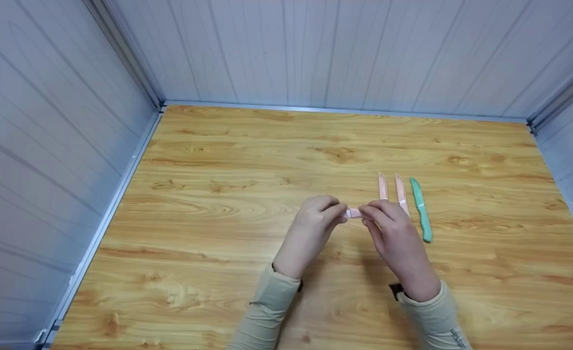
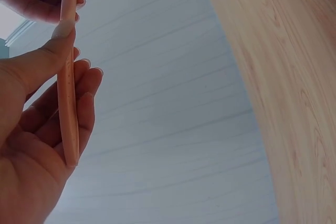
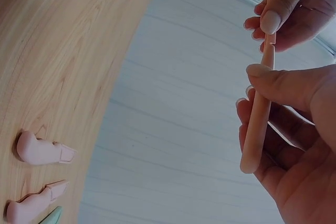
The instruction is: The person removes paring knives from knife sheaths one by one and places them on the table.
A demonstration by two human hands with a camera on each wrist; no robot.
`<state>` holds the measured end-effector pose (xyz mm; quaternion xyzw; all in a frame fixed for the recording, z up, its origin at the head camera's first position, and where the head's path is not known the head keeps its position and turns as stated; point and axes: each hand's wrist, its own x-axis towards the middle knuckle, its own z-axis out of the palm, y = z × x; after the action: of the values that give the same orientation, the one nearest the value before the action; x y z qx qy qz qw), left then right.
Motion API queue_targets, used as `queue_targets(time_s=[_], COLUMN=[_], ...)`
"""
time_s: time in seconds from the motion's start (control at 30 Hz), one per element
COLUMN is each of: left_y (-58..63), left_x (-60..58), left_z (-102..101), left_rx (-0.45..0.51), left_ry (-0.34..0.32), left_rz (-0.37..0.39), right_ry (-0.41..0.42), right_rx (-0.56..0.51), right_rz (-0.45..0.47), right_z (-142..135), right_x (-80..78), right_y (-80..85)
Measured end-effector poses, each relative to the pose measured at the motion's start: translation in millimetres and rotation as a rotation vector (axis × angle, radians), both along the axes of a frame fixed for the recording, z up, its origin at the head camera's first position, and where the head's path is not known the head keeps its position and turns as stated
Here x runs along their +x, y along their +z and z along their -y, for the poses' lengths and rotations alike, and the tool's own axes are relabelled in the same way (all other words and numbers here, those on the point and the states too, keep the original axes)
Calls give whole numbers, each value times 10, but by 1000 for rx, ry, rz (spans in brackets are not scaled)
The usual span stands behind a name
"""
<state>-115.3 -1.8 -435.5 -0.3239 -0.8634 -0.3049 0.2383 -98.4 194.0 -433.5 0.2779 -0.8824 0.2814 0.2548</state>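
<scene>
Between both hands, above the table, is a pink knife (image 1: 354, 213) with a matching pink blade cover. My left hand (image 1: 310, 226) pinches the cover (image 2: 67, 111), thumb on one side and fingers on the other. The handle (image 3: 256, 129) is pinched the same way by my right hand (image 1: 397, 238). In the head view the fingers of both hands hide most of the knife, leaving a short piece showing between the fingertips. Just beyond the right hand lie a pink knife (image 1: 382, 187), a second pink knife (image 1: 400, 187) and a green knife (image 1: 424, 219), side by side.
The wood-grain table (image 1: 208, 214) is bounded by a pale panel wall (image 1: 286, 53) at the back, a left panel (image 1: 48, 146) and a right panel (image 1: 570, 141). Metal strips (image 1: 344, 112) run along the base of the walls.
</scene>
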Motion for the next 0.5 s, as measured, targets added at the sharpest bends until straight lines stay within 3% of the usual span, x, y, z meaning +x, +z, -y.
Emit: queue_targets(time_s=[0.17, 0.5], left_y=[1, -16], left_x=[-3, -8], left_z=[-5, 2], left_rx=[0, 37], left_ry=[-11, -7], left_rz=[0, 30], right_ry=[-16, -11], right_rx=[6, -1], right_rz=[25, -19], right_z=[2, 28], right_x=[6, -8], right_y=[13, 19])
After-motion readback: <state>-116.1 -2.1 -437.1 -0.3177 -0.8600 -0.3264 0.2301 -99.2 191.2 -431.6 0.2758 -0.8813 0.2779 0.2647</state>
